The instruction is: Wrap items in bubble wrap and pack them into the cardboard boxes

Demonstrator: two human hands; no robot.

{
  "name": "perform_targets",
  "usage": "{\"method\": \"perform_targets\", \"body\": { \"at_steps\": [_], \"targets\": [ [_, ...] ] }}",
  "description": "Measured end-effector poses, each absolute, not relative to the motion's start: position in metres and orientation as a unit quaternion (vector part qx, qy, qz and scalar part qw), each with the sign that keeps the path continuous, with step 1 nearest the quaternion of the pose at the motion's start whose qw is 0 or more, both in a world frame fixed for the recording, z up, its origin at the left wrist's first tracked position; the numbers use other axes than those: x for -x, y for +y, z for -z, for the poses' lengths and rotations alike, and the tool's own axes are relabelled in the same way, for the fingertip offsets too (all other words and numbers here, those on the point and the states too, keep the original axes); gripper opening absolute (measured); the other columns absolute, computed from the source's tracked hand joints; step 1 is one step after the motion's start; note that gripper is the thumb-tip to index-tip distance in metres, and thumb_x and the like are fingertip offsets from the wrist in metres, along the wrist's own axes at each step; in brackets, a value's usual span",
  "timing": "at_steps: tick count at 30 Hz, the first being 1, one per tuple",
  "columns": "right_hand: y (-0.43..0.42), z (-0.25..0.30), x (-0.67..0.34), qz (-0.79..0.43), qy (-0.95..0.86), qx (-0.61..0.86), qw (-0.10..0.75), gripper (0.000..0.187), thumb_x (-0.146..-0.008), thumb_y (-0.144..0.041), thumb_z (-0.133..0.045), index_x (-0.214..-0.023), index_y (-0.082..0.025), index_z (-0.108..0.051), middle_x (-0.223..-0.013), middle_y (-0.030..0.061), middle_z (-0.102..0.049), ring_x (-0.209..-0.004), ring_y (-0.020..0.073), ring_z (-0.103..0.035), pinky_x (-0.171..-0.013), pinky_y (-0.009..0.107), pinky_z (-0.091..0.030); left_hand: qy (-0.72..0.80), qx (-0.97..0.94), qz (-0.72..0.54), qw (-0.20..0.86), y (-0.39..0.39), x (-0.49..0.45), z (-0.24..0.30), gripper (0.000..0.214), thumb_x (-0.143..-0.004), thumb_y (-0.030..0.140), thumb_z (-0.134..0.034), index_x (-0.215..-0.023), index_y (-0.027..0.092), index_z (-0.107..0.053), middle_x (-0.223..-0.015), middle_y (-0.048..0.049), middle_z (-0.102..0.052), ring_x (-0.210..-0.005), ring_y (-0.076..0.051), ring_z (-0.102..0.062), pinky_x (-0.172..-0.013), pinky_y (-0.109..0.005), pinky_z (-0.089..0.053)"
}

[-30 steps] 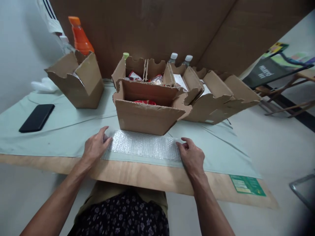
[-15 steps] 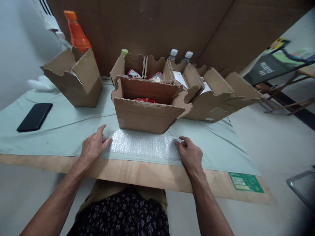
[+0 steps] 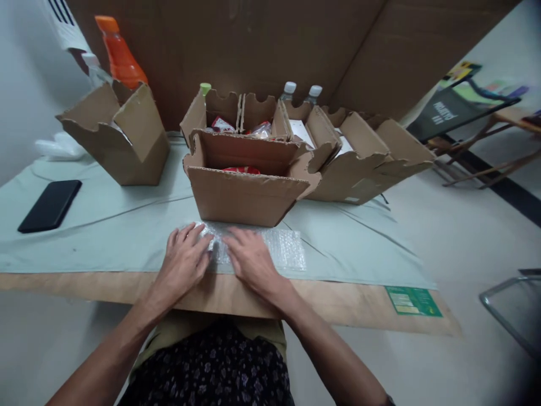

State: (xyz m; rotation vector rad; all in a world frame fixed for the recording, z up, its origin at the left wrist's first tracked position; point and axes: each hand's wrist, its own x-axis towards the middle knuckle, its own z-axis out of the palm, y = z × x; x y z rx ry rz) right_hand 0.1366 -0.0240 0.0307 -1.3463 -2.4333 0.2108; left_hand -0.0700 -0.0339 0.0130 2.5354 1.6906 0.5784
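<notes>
A tall brown cardboard panel point(image 3: 253, 45) is rising behind the open-topped brown cardboard front box point(image 3: 249, 197), which is standing on a pale green cloth point(image 3: 122, 242) over a plywood tabletop point(image 3: 338, 304). A row of brown cardboard boxes point(image 3: 359, 175) is running behind and to the right of the front box; its compartments are holding red-and-clear packets point(image 3: 223, 125) and flat white items point(image 3: 300, 131). A separate tapered brown box point(image 3: 127, 155) is standing to the front box's left, its contents mostly hidden. The front box itself is holding something red point(image 3: 243, 169).

Before the front box, the plywood edge is jutting past the cloth, and cloth is showing between that box and a black phone point(image 3: 49, 206) to its left. The left hand point(image 3: 186, 254) is hovering half-curled by the clear bubble-wrap strip point(image 3: 285, 248), whether pinching it I cannot tell; the right hand point(image 3: 253, 259) is lying palm-down over it, fingers loosely extended. The strip is lying just before the front box, its right end showing flat.
</notes>
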Motion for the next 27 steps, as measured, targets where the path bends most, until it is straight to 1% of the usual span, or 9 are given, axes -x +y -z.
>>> {"method": "perform_targets", "body": {
  "at_steps": [4, 6, 9, 12, 15, 18, 22, 25, 27],
  "targets": [
    [-0.015, -0.012, -0.138, -0.077, -0.87, 0.472, 0.121, 0.038, -0.101, -0.028, -0.054, -0.138, -0.019, -0.062, -0.147, 0.0164, -0.059, -0.132, 0.0332, -0.054, -0.1, 0.05, -0.048, 0.555, -0.819, -0.136, 0.047, -0.021, 0.081, -0.003, 0.033, -0.095, 0.029, -0.056, -0.125, 0.02, -0.068, -0.141, -0.0181, -0.062, -0.132, -0.039, -0.054, -0.108, -0.058, -0.041],
    [-0.023, -0.002, -0.17, -0.068, -0.849, 0.509, 0.122, 0.042, -0.103, -0.035, -0.053, -0.141, -0.019, -0.06, -0.15, 0.0163, -0.057, -0.138, 0.0334, -0.05, -0.105, 0.051, -0.045, 0.542, -0.827, -0.135, 0.062, -0.019, 0.089, -0.002, 0.034, -0.095, 0.032, -0.057, -0.127, 0.022, -0.067, -0.144, -0.0162, -0.061, -0.134, -0.038, -0.054, -0.11, -0.058, -0.04],
    [-0.045, 0.006, -0.232, -0.027, -0.799, 0.587, 0.126, 0.044, -0.105, -0.037, -0.045, -0.143, -0.019, -0.058, -0.153, 0.0154, -0.056, -0.142, 0.0326, -0.048, -0.107, 0.051, -0.042, 0.536, -0.832, -0.128, 0.065, -0.02, 0.094, -0.002, 0.034, -0.095, 0.03, -0.059, -0.127, 0.023, -0.066, -0.145, -0.0151, -0.061, -0.136, -0.038, -0.052, -0.111, -0.058, -0.038],
    [-0.066, 0.007, -0.279, 0.008, -0.76, 0.638, 0.125, 0.043, -0.105, -0.036, -0.042, -0.139, -0.018, -0.061, -0.148, 0.014, -0.061, -0.138, 0.0308, -0.054, -0.105, 0.048, -0.043, 0.539, -0.832, -0.118, 0.054, -0.022, 0.093, -0.001, 0.035, -0.094, 0.03, -0.059, -0.128, 0.024, -0.066, -0.146, -0.0148, -0.061, -0.136, -0.037, -0.053, -0.111, -0.057, -0.038],
    [-0.076, 0.006, -0.301, 0.029, -0.73, 0.667, 0.142, 0.038, -0.103, -0.036, -0.044, -0.125, -0.019, -0.069, -0.135, 0.0137, -0.07, -0.13, 0.0301, -0.06, -0.102, 0.046, -0.044, 0.543, -0.83, -0.113, 0.05, -0.022, 0.092, 0.0, 0.036, -0.094, 0.032, -0.059, -0.129, 0.024, -0.066, -0.146, -0.0148, -0.06, -0.136, -0.037, -0.053, -0.111, -0.057, -0.038],
    [-0.07, 0.002, -0.3, 0.051, -0.713, 0.677, 0.177, 0.033, -0.099, -0.034, -0.048, -0.114, -0.019, -0.073, -0.128, 0.0142, -0.072, -0.123, 0.0312, -0.063, -0.098, 0.047, -0.046, 0.542, -0.831, -0.112, 0.06, -0.021, 0.092, 0.0, 0.036, -0.094, 0.031, -0.058, -0.129, 0.025, -0.066, -0.146, -0.014, -0.061, -0.135, -0.036, -0.053, -0.111, -0.057, -0.038],
    [-0.045, -0.003, -0.282, 0.044, -0.732, 0.649, 0.206, 0.032, -0.097, -0.029, -0.049, -0.117, -0.021, -0.072, -0.131, 0.0131, -0.071, -0.122, 0.0308, -0.062, -0.098, 0.047, -0.047, 0.557, -0.811, -0.166, 0.067, -0.021, 0.097, -0.001, 0.038, -0.093, 0.033, -0.058, -0.129, 0.022, -0.066, -0.149, -0.0154, -0.057, -0.137, -0.036, -0.051, -0.112, -0.054, -0.04],
    [-0.023, -0.003, -0.271, 0.022, -0.739, 0.648, 0.186, 0.036, -0.097, -0.029, -0.048, -0.123, -0.018, -0.07, -0.135, 0.0151, -0.068, -0.124, 0.0327, -0.061, -0.099, 0.048, -0.047, 0.62, -0.755, -0.211, 0.03, -0.02, 0.108, 0.0, 0.042, -0.094, 0.037, -0.055, -0.13, 0.018, -0.065, -0.147, -0.0193, -0.057, -0.139, -0.038, -0.049, -0.113, -0.055, -0.04],
    [-0.011, 0.0, -0.268, 0.008, -0.735, 0.66, 0.157, 0.039, -0.096, -0.031, -0.049, -0.125, -0.015, -0.069, -0.138, 0.0175, -0.067, -0.123, 0.035, -0.061, -0.097, 0.049, -0.047, 0.666, -0.716, -0.206, 0.001, -0.02, 0.116, 0.001, 0.043, -0.093, 0.039, -0.056, -0.127, 0.015, -0.066, -0.143, -0.0221, -0.059, -0.138, -0.041, -0.048, -0.113, -0.058, -0.039]
  ]
}}
